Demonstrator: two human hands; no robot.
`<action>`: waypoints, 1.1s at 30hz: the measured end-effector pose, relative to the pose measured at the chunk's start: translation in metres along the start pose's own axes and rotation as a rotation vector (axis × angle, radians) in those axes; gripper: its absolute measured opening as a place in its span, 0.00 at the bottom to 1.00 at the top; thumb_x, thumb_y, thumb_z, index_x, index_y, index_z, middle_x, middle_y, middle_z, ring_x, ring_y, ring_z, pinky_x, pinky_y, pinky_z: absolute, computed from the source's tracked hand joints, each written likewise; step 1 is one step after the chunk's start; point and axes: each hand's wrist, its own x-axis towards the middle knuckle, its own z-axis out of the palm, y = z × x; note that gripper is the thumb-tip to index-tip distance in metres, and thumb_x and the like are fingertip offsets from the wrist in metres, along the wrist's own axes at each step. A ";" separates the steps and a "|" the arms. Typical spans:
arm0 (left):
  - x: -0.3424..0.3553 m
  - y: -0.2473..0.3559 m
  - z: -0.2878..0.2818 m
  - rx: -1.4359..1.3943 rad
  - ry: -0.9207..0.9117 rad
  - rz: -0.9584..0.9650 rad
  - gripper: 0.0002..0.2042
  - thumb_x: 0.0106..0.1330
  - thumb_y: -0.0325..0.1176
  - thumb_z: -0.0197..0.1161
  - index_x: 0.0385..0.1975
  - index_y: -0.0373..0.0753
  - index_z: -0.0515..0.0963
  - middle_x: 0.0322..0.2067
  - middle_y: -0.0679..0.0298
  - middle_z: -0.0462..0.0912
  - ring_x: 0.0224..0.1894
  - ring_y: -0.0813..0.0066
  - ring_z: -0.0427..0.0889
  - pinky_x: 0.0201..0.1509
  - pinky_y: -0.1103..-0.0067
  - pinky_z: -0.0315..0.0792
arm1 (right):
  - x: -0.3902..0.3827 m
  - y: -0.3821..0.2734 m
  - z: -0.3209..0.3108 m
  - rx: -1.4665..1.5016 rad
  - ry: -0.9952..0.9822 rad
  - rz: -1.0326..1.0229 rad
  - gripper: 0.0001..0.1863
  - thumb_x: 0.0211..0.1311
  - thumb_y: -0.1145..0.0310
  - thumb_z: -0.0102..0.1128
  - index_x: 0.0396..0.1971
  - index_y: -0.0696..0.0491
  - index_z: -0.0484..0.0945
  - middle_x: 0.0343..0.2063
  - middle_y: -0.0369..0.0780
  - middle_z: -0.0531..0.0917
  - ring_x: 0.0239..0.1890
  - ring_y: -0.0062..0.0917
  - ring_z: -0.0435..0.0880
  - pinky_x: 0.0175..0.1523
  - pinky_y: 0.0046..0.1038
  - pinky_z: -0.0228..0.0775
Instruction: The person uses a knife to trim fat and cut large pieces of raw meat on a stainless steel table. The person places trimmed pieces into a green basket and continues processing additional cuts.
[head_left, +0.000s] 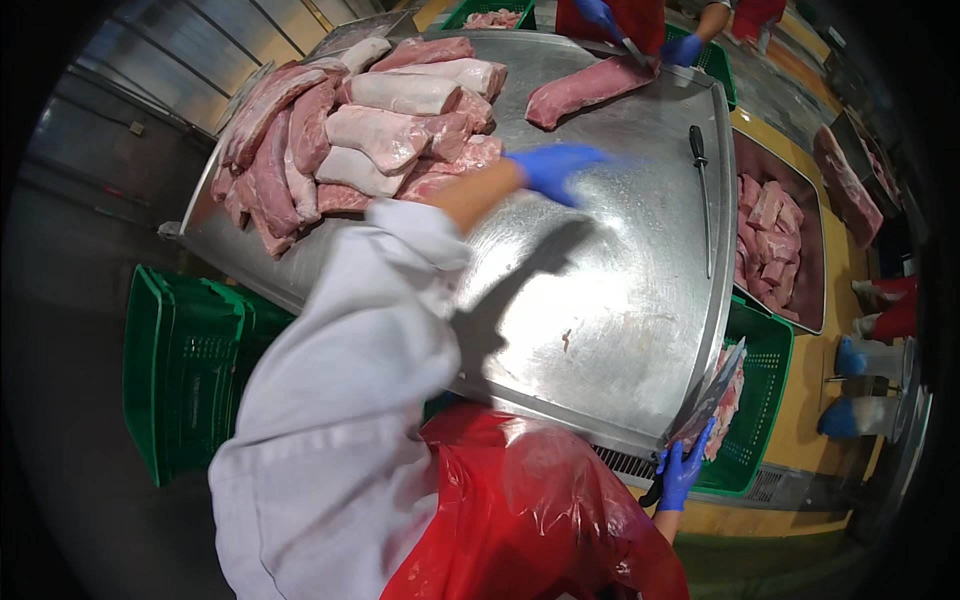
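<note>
Gripping a long, pointed metal knife (713,398): blue-gloved right fingers (704,439).

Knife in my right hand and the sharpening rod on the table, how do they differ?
The knife is broad; the sharpening rod is slender. The knife is gripped in your right hand; the sharpening rod lies on the metal table, untouched. The knife points away from you; the sharpening rod points toward you. Both have dark handles.
</note>
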 end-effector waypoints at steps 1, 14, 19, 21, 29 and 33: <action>-0.050 -0.019 -0.032 0.120 -0.121 -0.187 0.47 0.50 0.44 0.77 0.72 0.44 0.60 0.67 0.49 0.66 0.69 0.50 0.66 0.74 0.63 0.59 | -0.008 -0.006 0.005 0.027 -0.001 0.075 0.43 0.68 0.78 0.52 0.78 0.37 0.44 0.24 0.34 0.75 0.19 0.16 0.73 0.19 0.19 0.66; -0.260 -0.185 -0.113 0.461 0.077 -0.586 0.52 0.36 0.52 0.79 0.64 0.32 0.65 0.54 0.42 0.77 0.58 0.43 0.76 0.64 0.62 0.70 | -0.054 -0.114 0.159 0.061 -0.049 0.354 0.43 0.69 0.75 0.54 0.78 0.38 0.44 0.27 0.35 0.76 0.22 0.15 0.74 0.20 0.18 0.68; -0.334 -0.213 -0.125 0.554 0.627 -0.479 0.48 0.38 0.44 0.82 0.62 0.34 0.67 0.55 0.48 0.78 0.58 0.52 0.78 0.65 0.63 0.70 | -0.079 -0.116 0.169 -0.008 -0.040 0.349 0.41 0.69 0.76 0.54 0.77 0.38 0.47 0.27 0.35 0.77 0.22 0.14 0.73 0.20 0.18 0.64; -0.380 -0.169 -0.203 -0.077 0.702 -0.356 0.41 0.43 0.40 0.80 0.60 0.35 0.70 0.54 0.55 0.78 0.57 0.62 0.78 0.64 0.67 0.71 | -0.090 -0.108 0.167 -0.005 -0.032 0.384 0.41 0.69 0.76 0.54 0.77 0.39 0.48 0.27 0.34 0.77 0.21 0.14 0.73 0.21 0.18 0.64; -0.440 -0.094 -0.348 0.305 1.121 -0.280 0.17 0.69 0.34 0.60 0.55 0.37 0.75 0.52 0.62 0.78 0.54 0.68 0.77 0.61 0.72 0.70 | -0.075 -0.113 0.175 -0.036 -0.088 0.326 0.42 0.69 0.78 0.50 0.78 0.38 0.45 0.26 0.35 0.77 0.22 0.13 0.72 0.21 0.17 0.66; -0.350 -0.040 -0.351 0.177 1.013 -0.205 0.19 0.64 0.36 0.63 0.54 0.37 0.75 0.50 0.60 0.78 0.52 0.64 0.78 0.59 0.69 0.71 | -0.058 -0.111 0.175 0.056 -0.098 0.240 0.42 0.69 0.77 0.51 0.78 0.40 0.45 0.25 0.34 0.75 0.22 0.13 0.71 0.21 0.16 0.66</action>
